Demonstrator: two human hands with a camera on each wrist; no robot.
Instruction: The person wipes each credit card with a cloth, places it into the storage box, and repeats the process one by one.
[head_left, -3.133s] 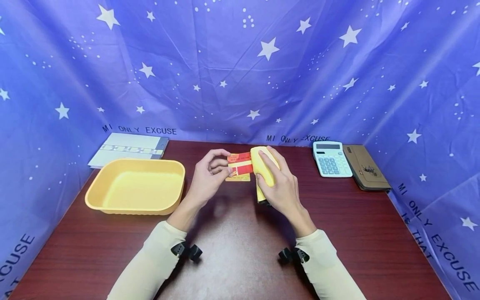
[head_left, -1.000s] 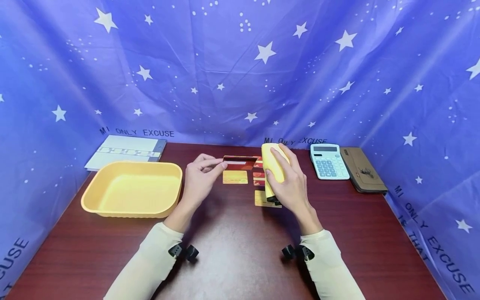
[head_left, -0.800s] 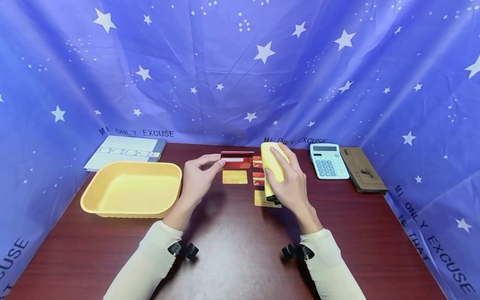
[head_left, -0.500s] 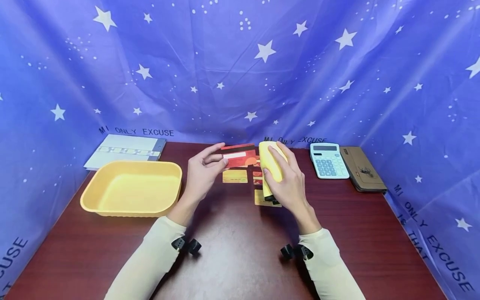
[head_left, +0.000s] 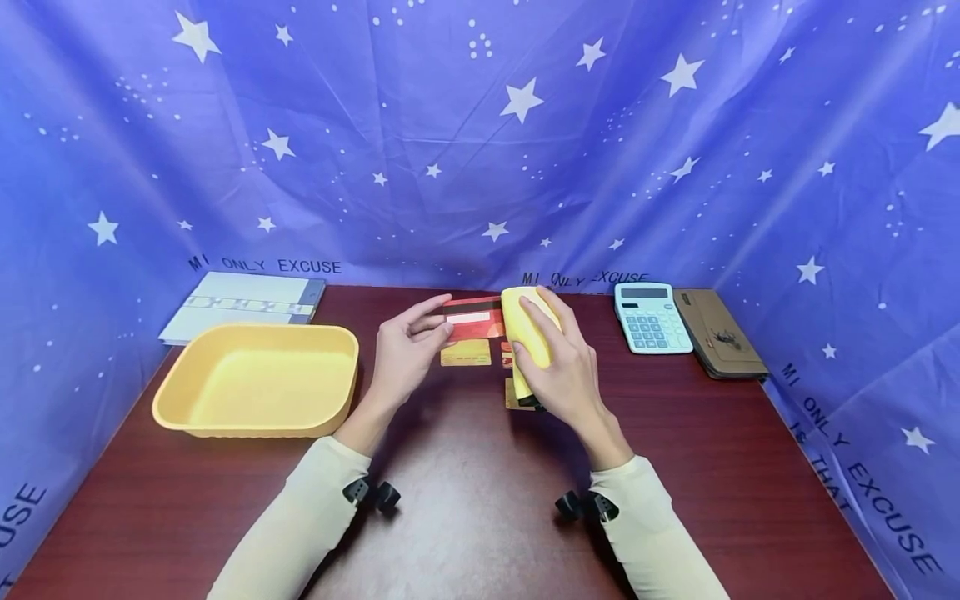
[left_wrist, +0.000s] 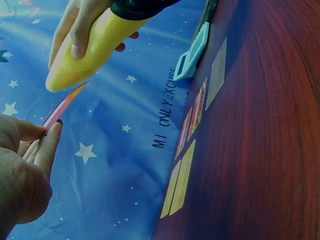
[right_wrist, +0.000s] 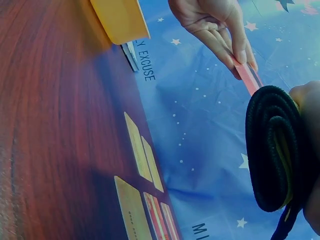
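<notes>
My left hand (head_left: 405, 354) pinches a red bank card (head_left: 468, 317) by its left end, thumb in front. The card's back faces me, with a dark magnetic stripe and a white signature strip. In my right hand (head_left: 568, 358) is a rolled cloth (head_left: 525, 325), yellow outside and black inside; the black coiled end (right_wrist: 274, 150) shows in the right wrist view. The cloth overlaps the card's right end in the head view. Both are held up above the table. Below them lie several cards, among them a yellow card (head_left: 467, 353) and a red patterned card (left_wrist: 198, 107).
A yellow plastic basin (head_left: 255, 421) stands at the left, with a white notebook (head_left: 240, 292) behind it. At the back right, a pale blue calculator (head_left: 655, 321) lies against a brown wallet (head_left: 727, 337). A starry blue curtain (head_left: 450, 125) borders the table.
The cloth moved right off the red card, and the card was turned from its printed front to its striped back. Since then, the cloth has come left again over the card's right end.
</notes>
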